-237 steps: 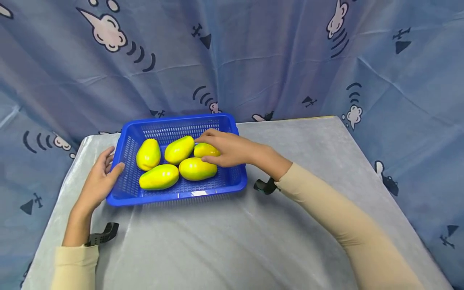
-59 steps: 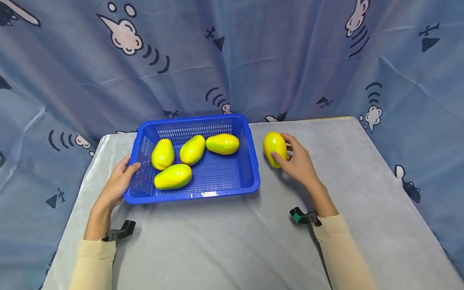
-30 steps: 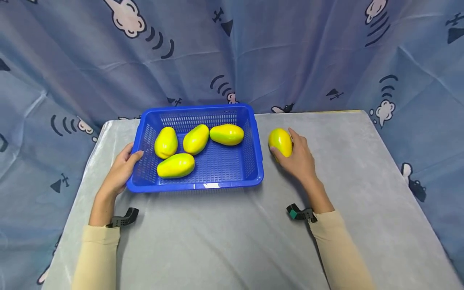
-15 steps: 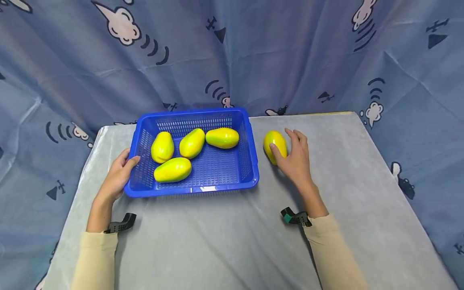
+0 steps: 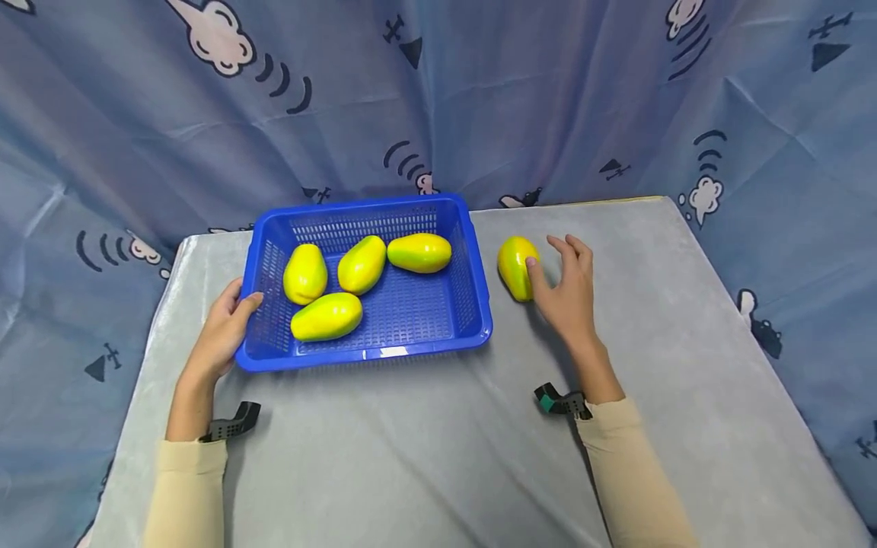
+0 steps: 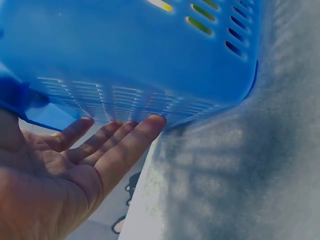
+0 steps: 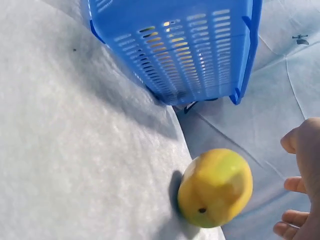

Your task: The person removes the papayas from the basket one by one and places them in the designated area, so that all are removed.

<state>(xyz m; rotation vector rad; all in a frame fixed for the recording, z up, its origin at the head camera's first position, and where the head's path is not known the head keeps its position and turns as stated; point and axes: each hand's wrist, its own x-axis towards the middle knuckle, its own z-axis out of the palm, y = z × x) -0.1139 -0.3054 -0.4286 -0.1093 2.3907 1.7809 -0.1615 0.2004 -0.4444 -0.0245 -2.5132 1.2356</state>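
Observation:
A blue perforated plastic basket (image 5: 373, 355) stands on the table with several smooth yellow-green fruits (image 5: 326, 317) inside, shaped like mangoes or small papayas. At its left end my left hand (image 5: 221, 335) holds the rim, thumb over the top. In the left wrist view, the fingers (image 6: 132, 150) of that hand lie along the outer wall. One more such fruit (image 5: 517, 268) lies on the cloth to the right of the basket. Just right of it is my right hand (image 5: 567, 301), fingers spread and holding nothing. The right wrist view shows a gap between this fruit (image 7: 215, 187) and the fingers.
A grey-white cloth (image 5: 384, 449) covers the table. Behind it and at both sides hangs a blue printed curtain (image 5: 479, 99), close to the basket's back rim. Each wrist wears a black camera mount (image 5: 233, 423).
Earlier all the fruits were in the basket; one has been taken out and set on the table at the right. My right hand has let go of it and drawn slightly right.

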